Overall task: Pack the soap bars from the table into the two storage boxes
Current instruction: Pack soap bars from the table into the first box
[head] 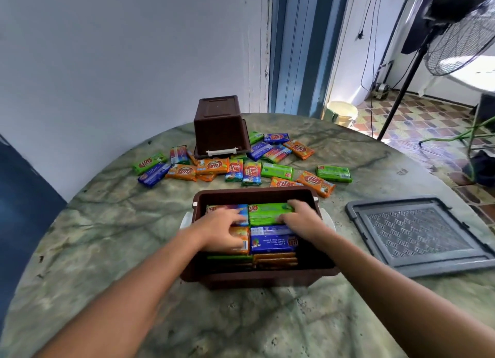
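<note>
An open brown storage box stands in front of me, packed with layers of wrapped soap bars. Both hands are inside it. My left hand rests on the multicoloured bar and the orange bar on the left side. My right hand grips the right end of a green bar lying on the top layer, above a blue bar. A second brown box sits upside down at the table's far side. Several loose soap bars in green, orange, blue and multicolour wrappers lie between the boxes.
A grey box lid lies flat on the table to the right of the open box. The round marbled green table stands by a white wall. A standing fan and a bucket are on the floor beyond.
</note>
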Available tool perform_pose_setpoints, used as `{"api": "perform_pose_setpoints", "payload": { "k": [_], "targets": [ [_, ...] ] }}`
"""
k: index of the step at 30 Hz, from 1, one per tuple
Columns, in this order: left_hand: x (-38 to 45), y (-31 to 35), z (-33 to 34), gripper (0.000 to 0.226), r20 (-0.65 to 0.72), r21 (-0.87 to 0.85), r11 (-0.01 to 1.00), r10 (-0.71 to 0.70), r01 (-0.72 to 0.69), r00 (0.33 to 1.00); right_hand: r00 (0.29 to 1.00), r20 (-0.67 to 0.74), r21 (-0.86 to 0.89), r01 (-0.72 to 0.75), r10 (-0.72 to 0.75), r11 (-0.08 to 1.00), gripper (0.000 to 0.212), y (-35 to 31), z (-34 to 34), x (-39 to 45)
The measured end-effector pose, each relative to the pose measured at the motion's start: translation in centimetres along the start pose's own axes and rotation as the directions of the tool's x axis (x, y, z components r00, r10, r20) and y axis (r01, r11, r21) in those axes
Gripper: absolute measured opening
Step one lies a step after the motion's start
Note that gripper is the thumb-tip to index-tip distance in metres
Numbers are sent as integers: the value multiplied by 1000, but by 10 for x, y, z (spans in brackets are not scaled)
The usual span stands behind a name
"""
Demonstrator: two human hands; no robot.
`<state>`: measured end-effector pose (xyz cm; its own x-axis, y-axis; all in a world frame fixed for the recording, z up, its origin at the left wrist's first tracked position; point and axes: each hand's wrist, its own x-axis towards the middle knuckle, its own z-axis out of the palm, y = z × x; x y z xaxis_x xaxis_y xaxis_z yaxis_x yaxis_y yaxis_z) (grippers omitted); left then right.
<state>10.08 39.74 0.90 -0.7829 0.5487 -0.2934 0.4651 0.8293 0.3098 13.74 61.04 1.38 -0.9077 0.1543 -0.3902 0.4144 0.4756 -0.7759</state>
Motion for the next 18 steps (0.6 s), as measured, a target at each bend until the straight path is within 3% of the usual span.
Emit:
{"api": "perform_pose_setpoints", "payload": {
  "k": [1,2,4,5,6,8,9,10,11,12,15,18],
  "targets": [
    [-8,-3,-7,54,-177,-134,991,2,-26,984,974,-161,-120,141,-159,983,46,-6,-11,-8],
    [-17,-8,-11,38,-381,-194,981,-53,-24,923,912,-295,-188,235,-283,954,36,-10,-24,-16],
    [-32,-25,-5,22,-645,-280,952,-279,120,712,801,-509,-194,250,-316,948,27,6,-49,-17],
    [-39,-32,-1,18,-642,-384,895,-436,228,630,815,-536,-144,166,-218,976,28,19,-59,-13],
    [-41,-39,9,20,-535,-511,792,-597,333,598,867,-495,-25,45,-52,999,32,37,-62,-13],
    [-46,-50,20,42,-206,-734,514,-791,444,576,945,-190,319,-196,266,927,45,57,-53,-14],
    [-45,-50,28,49,-44,-846,350,-797,402,602,938,-74,427,-277,338,861,50,64,-45,-17],
    [-44,-48,30,50,80,-931,165,-780,327,621,939,-27,467,-292,343,835,51,66,-38,-14],
    [-42,-44,31,48,137,-965,43,-760,260,635,950,-46,480,-250,309,841,50,68,-32,-11],
    [-39,-39,31,45,140,-976,0,-767,218,626,959,-96,466,-193,266,864,48,68,-27,-7],
    [-35,-28,32,35,-3,-974,129,-830,186,558,969,-178,422,-84,173,902,53,66,-23,2],
    [-43,-19,38,39,-56,-965,173,-869,195,491,976,-167,358,-73,141,931,58,69,-32,14]
  ]
}}
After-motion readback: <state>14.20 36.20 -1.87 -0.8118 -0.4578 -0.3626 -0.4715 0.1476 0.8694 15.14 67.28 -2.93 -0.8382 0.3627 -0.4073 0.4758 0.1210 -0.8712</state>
